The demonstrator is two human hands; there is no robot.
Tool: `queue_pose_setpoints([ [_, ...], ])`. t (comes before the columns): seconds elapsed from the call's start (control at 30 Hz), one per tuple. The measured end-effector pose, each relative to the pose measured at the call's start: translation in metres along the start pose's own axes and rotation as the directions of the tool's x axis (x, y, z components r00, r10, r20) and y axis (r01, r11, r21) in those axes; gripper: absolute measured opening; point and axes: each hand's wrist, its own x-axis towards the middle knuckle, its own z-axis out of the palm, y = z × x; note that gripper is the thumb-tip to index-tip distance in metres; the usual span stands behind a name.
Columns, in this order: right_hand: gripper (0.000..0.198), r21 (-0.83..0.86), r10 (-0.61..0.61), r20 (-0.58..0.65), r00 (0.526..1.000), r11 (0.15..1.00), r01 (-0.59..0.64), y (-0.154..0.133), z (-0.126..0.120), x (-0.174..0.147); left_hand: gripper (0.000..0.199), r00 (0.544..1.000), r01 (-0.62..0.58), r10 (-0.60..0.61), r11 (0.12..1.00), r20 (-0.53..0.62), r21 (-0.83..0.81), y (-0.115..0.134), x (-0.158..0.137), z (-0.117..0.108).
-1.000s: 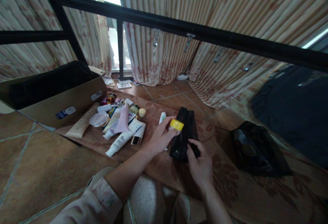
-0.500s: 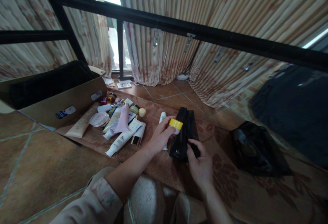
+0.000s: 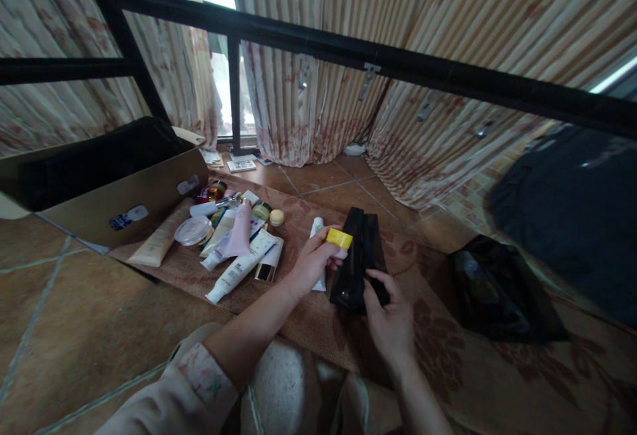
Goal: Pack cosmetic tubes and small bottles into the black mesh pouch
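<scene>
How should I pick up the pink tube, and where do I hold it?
Try its middle, coming straight down from above and squeezing the two long sides. The pink tube lies on top of the pile with nothing covering it, and its long, slim shape should be easy to hold there.

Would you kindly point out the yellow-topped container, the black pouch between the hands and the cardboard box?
Yellow-topped container (image 3: pixel 339 239): head view, its top.
Black pouch (image 3: pixel 353 259): head view, its middle.
Cardboard box (image 3: pixel 154 189): head view, its side wall.
</scene>
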Motion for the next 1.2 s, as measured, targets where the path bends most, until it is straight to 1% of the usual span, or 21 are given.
queue_pose_setpoints([
  [0.13, 0.033, 0.007, -0.007, -0.006, 1.0, 1.0, 0.007, 0.0, 0.0, 0.0, 0.05, 1.0, 0.014, -0.014, 1.0, -0.022, -0.012, 0.0, 0.001, 0.0],
  [0.27, 0.033, -0.013, 0.007, -0.005, 1.0, 1.0, -0.008, -0.002, 0.0, 0.0, 0.049, 1.0, 0.02, -0.021, 0.999, -0.019, -0.044, -0.001, 0.002, -0.001],
  [0.4, 0.034, -0.021, 0.024, -0.005, 1.0, 0.999, -0.024, -0.003, 0.0, 0.0, 0.051, 0.999, 0.04, -0.039, 0.993, 0.011, -0.114, 0.001, 0.001, -0.001],
  [0.53, 0.034, -0.009, 0.006, -0.014, 1.0, 1.0, -0.006, -0.001, 0.0, 0.001, 0.05, 0.997, 0.066, -0.06, 0.984, 0.044, -0.168, 0.004, -0.001, 0.0],
  [0.67, 0.034, -0.015, -0.01, -0.016, 1.0, 1.0, 0.01, -0.002, 0.0, 0.0, 0.044, 0.994, 0.086, -0.068, 0.973, 0.09, -0.215, 0.004, -0.002, 0.001],
  [0.9, 0.034, -0.01, -0.024, -0.023, 0.999, 1.0, 0.023, -0.004, -0.001, 0.0, 0.037, 0.989, 0.106, -0.074, 0.96, 0.129, -0.259, 0.006, -0.004, 0.002],
  [1.03, 0.035, -0.002, -0.029, -0.021, 0.999, 1.0, 0.029, -0.002, 0.0, 0.0, 0.028, 0.983, 0.157, -0.114, 0.93, 0.147, -0.332, 0.009, -0.004, 0.001],
  [1.1, 0.035, 0.0, -0.013, -0.009, 1.0, 1.0, 0.013, -0.003, -0.001, 0.0, 0.025, 0.974, 0.194, -0.138, 0.915, 0.178, -0.353, 0.011, -0.005, 0.0],
  [1.2, 0.034, -0.013, 0.023, 0.004, 1.0, 1.0, -0.023, -0.004, -0.001, 0.0, 0.027, 0.957, 0.247, -0.164, 0.894, 0.24, -0.374, 0.013, -0.005, -0.002],
])
